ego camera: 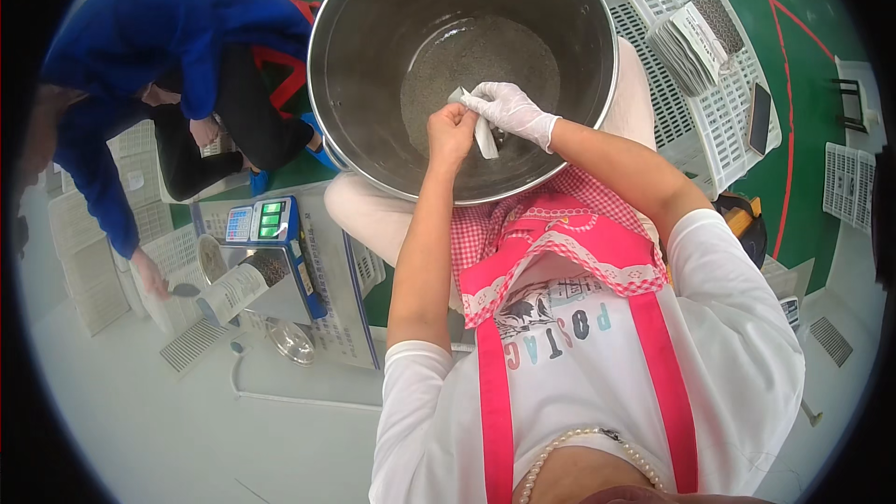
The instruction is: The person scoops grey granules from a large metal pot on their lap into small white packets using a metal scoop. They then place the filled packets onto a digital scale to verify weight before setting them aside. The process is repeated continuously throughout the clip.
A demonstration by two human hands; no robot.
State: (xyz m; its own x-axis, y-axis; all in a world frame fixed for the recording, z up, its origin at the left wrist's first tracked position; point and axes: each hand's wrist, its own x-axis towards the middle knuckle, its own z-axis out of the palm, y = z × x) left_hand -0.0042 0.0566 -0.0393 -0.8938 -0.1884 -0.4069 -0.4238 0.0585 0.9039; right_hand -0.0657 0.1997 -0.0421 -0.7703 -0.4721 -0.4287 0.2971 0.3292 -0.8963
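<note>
A small whitish packet (484,134), perhaps paper or film, is pinched between my two hands over a large round steel pot (364,35). My bare left hand (450,129) grips it from the left. On the right, my right hand (509,112), in a thin white glove, grips its upper end with the fingertips. Grey-brown granular material (483,59) covers the pot's bottom, below my hands. What the packet holds cannot be told.
A co-worker in blue (175,21) crouches at left, one hand near a scoop. Beside them a blue digital scale (304,259) bears a printed pouch (238,290). At right, a white plastic crate (707,119) carries stacked pouches (689,49) and a phone (759,119).
</note>
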